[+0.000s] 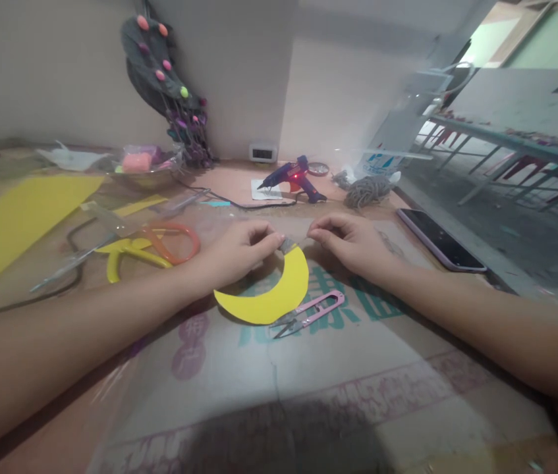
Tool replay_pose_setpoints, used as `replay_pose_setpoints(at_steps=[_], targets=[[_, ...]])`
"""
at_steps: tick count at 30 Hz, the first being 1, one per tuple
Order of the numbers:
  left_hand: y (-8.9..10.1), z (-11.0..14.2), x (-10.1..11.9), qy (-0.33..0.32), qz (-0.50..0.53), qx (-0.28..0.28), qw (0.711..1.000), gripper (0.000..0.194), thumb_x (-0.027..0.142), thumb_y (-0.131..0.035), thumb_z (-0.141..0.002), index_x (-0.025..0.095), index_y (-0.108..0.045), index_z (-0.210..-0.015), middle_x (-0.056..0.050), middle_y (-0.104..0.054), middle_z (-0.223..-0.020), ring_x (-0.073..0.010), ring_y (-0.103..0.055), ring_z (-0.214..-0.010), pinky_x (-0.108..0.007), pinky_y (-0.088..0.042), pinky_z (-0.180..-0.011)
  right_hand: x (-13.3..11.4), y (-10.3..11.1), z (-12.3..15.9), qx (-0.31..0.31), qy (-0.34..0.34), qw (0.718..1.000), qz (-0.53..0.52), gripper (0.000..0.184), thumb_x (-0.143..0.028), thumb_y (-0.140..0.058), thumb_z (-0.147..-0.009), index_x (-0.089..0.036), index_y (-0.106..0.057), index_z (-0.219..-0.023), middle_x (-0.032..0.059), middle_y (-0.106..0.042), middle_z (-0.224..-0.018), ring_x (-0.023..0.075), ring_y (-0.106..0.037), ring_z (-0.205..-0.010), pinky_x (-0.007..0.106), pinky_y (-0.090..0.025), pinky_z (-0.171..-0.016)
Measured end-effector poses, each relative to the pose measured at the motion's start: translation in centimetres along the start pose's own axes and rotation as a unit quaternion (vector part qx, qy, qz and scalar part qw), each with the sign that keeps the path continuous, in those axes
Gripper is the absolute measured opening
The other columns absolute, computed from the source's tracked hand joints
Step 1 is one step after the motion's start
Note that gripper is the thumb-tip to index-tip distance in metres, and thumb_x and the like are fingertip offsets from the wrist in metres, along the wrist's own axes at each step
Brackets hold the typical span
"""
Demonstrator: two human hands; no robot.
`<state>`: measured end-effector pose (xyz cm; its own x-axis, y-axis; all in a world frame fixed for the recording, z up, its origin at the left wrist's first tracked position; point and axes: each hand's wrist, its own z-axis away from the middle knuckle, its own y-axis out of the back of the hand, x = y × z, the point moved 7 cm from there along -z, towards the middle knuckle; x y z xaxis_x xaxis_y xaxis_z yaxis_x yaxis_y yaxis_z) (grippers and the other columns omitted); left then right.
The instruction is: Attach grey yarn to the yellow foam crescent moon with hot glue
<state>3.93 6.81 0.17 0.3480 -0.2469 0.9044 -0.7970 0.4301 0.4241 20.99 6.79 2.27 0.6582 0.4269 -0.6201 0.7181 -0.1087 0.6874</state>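
My left hand (pixel 253 245) pinches a yellow crescent moon cutout (pixel 292 280) near its upper tip. Grey yarn (pixel 287 245) is wound around that tip. To the right, my right hand (pixel 345 240) is closed in a pinch, apart from the crescent. It appears to hold the yarn's strand, though the strand between the hands is too thin to make out. Pink-handled thread snips (pixel 311 314) lie just below the crescent, blades pointing left. The crescent's lower tip curves toward my left wrist.
Scissors with orange handles (pixel 174 242), yellow-handled scissors (pixel 135 253) and yellow sheet (pixel 22 217) lie left. Behind are a glue gun (pixel 293 176) with a red light, a grey yarn bundle (pixel 370 191) and a small clock (pixel 263 153). A phone (pixel 439 240) rests right; a decorated grey crescent (pixel 153 66) hangs behind.
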Motion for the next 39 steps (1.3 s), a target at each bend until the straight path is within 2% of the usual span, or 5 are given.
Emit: replay_pose_setpoints(at_steps=[6, 16, 23, 30, 39], targets=[[-0.04, -0.03, -0.2, 0.001, 0.025, -0.004, 1.0, 0.033, 0.047, -0.05, -0.087, 0.018, -0.054, -0.071, 0.003, -0.052, -0.053, -0.0094, -0.045, -0.043, -0.021, -0.033, -0.042, -0.2, -0.13, -0.22, -0.007, 0.011, 1.0, 0.015, 0.019, -0.034, -0.059, -0.084, -0.018, -0.069, -0.082, -0.0003, -0.064, -0.066, 0.0125, -0.052, -0.057, 0.024, -0.04, -0.054], [-0.29, 0.06, 0.21, -0.02, -0.009, -0.02, 1.0, 0.034, 0.045, -0.049, -0.087, 0.018, -0.055, -0.07, 0.0, -0.059, -0.062, -0.0111, -0.051, -0.051, -0.023, -0.039, -0.049, -0.35, -0.16, -0.16, -0.007, 0.021, 0.999, 0.031, 0.018, -0.034, -0.059, -0.085, -0.019, -0.07, -0.082, -0.0008, -0.065, -0.067, 0.0128, -0.054, -0.059, 0.024, -0.039, -0.056], [-0.27, -0.09, 0.29, -0.041, -0.054, -0.026, 0.997, 0.033, 0.044, -0.046, -0.09, 0.017, -0.056, -0.074, 0.0, -0.059, -0.063, -0.0112, -0.052, -0.054, -0.022, -0.038, -0.051, -0.41, -0.23, -0.19, -0.003, 0.019, 0.999, 0.027, 0.019, -0.033, -0.059, -0.085, -0.018, -0.071, -0.083, 0.0001, -0.067, -0.069, 0.013, -0.054, -0.06, 0.025, -0.04, -0.057], [-0.5, 0.02, 0.14, -0.042, -0.044, -0.048, 0.997, 0.033, 0.045, -0.046, -0.09, 0.017, -0.057, -0.077, 0.002, -0.056, -0.063, -0.0105, -0.05, -0.055, -0.022, -0.038, -0.051, -0.33, -0.14, -0.1, 0.004, 0.029, 0.999, 0.013, 0.019, -0.033, -0.061, -0.085, -0.017, -0.071, -0.083, -0.0003, -0.066, -0.069, 0.0123, -0.053, -0.06, 0.024, -0.038, -0.057], [-0.4, -0.09, -0.14, -0.05, -0.032, -0.027, 0.998, 0.034, 0.046, -0.048, -0.09, 0.017, -0.058, -0.075, 0.002, -0.056, -0.063, -0.0098, -0.049, -0.054, -0.021, -0.036, -0.049, -0.16, -0.28, -0.25, 0.0, 0.015, 0.999, 0.034, 0.018, -0.032, -0.061, -0.085, -0.018, -0.071, -0.083, 0.0002, -0.068, -0.072, 0.0134, -0.057, -0.063, 0.025, -0.04, -0.059]])
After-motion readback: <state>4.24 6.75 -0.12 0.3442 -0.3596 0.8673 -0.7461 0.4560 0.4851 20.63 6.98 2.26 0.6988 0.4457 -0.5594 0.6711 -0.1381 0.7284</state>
